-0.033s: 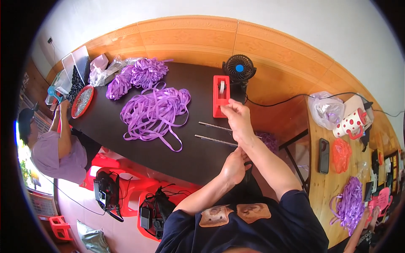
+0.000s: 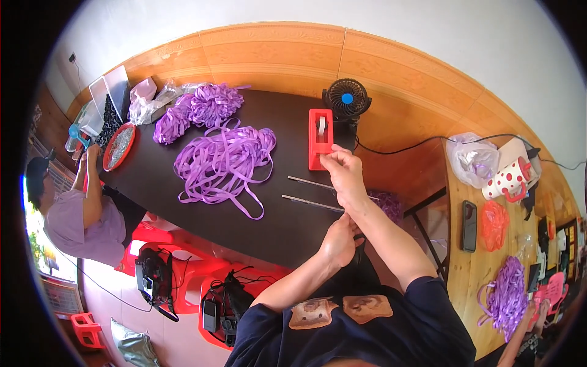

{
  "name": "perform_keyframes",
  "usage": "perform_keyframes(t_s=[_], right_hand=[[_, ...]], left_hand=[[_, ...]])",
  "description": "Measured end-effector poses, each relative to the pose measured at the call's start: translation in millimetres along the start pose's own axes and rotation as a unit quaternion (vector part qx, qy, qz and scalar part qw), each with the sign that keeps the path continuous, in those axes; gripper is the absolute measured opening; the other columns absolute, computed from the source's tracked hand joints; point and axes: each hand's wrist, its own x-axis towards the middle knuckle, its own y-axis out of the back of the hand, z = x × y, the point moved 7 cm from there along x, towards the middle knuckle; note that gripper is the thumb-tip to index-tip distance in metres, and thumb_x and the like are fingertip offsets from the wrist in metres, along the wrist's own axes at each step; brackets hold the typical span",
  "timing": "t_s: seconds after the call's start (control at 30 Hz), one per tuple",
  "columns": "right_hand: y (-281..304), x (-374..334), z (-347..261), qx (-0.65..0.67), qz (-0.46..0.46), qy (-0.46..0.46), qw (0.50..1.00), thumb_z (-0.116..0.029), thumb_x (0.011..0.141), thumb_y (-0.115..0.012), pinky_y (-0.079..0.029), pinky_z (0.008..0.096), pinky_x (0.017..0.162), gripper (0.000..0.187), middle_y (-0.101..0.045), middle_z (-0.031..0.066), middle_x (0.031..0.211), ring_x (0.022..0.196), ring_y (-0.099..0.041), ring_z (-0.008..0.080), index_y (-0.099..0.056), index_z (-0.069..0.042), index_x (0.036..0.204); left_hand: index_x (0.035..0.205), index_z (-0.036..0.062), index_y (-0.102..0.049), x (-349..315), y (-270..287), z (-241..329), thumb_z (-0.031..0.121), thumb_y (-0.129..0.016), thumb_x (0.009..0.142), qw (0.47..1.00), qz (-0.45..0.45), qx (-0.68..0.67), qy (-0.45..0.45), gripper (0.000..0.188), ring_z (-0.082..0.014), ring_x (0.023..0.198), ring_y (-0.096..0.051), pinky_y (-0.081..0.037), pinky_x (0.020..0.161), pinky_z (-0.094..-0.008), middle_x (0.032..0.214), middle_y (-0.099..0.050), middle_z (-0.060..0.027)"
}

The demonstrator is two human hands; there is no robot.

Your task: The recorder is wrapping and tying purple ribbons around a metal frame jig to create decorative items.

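My right hand (image 2: 346, 177) reaches to the near end of a red tape dispenser (image 2: 315, 148), thumb and fingertips pinched together there. Whatever sits in that pinch is too small to make out. A roll of clear tape (image 2: 321, 126) is in the dispenser. Below, close to my right wrist, my left hand (image 2: 340, 243) is closed with curled fingers, and what it holds is hidden. Two thin rods, an upper rod (image 2: 306, 181) and a lower rod (image 2: 309, 202), lie nearly parallel on the dark table (image 2: 260, 235), their right ends running toward my right wrist.
Loose purple ribbon lanyards (image 2: 223, 162) spread left of the rods, with a bundled pile (image 2: 211, 107) behind. A small black fan (image 2: 347, 98) stands beyond the dispenser. At left a person (image 2: 85, 220) works by a red dish (image 2: 120, 148). A wooden table (image 2: 461, 293) stands at right.
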Motion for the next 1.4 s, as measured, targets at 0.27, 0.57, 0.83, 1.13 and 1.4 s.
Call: perform_keyframes(t_s=[0.27,0.57,0.83,1.13,1.4], right_hand=[[14,-3,20,-0.09,0.015,-0.003,0.996,-0.01,0.078,-0.069,-0.038,0.0322,0.084,0.013,-0.058,0.0138,0.106,0.113,-0.046,0.0204,-0.064,-0.001,0.069],[82,0,-39,-0.251,-0.085,0.201,0.943,-0.005,0.075,-0.066,-0.042,0.0341,0.085,0.005,-0.058,0.014,0.121,0.109,-0.05,0.0219,-0.062,-0.002,0.073],[111,-28,-6,-0.186,-0.392,-0.004,0.901,-0.011,0.081,-0.064,-0.029,0.0391,0.101,0.011,-0.054,0.0124,0.129,0.119,-0.041,0.0246,-0.06,-0.005,0.073],[107,-31,21,-0.206,-0.401,-0.003,0.893,-0.011,0.081,-0.066,-0.032,0.038,0.099,0.012,-0.056,0.0119,0.124,0.117,-0.042,0.0256,-0.059,-0.005,0.074],[109,-29,27,-0.226,-0.366,0.037,0.902,-0.01,0.079,-0.068,-0.036,0.0374,0.095,0.013,-0.06,0.0122,0.116,0.113,-0.044,0.025,-0.059,-0.005,0.072]], left_hand=[[0.122,0.0115,-0.048,2,3,-5,0.044,-0.032,0.097,1.0,0.002,-0.025,0.001,0.044,-0.0188,0.114,-0.046,-0.029,0.098,-0.0414,0.119,-0.054,-0.0032],[0.125,0.0017,-0.048,0,2,-4,0.056,-0.034,0.095,1.0,0.0,0.004,0.024,0.063,-0.0247,0.116,-0.043,-0.029,0.095,-0.0388,0.127,-0.051,-0.0108],[0.125,-0.0007,-0.048,1,1,-2,0.054,-0.031,0.096,1.0,-0.001,0.021,0.013,0.064,-0.024,0.115,-0.043,-0.03,0.095,-0.0386,0.127,-0.05,-0.0118],[0.128,-0.0004,-0.046,-2,2,-3,0.053,-0.029,0.097,0.999,-0.005,0.038,0.012,0.064,-0.0236,0.116,-0.043,-0.03,0.095,-0.0374,0.13,-0.048,-0.0121],[0.127,0.0002,-0.046,-3,-1,-1,0.054,-0.029,0.097,0.999,-0.007,0.046,0.017,0.064,-0.0228,0.117,-0.042,-0.029,0.095,-0.0369,0.131,-0.048,-0.0116]])
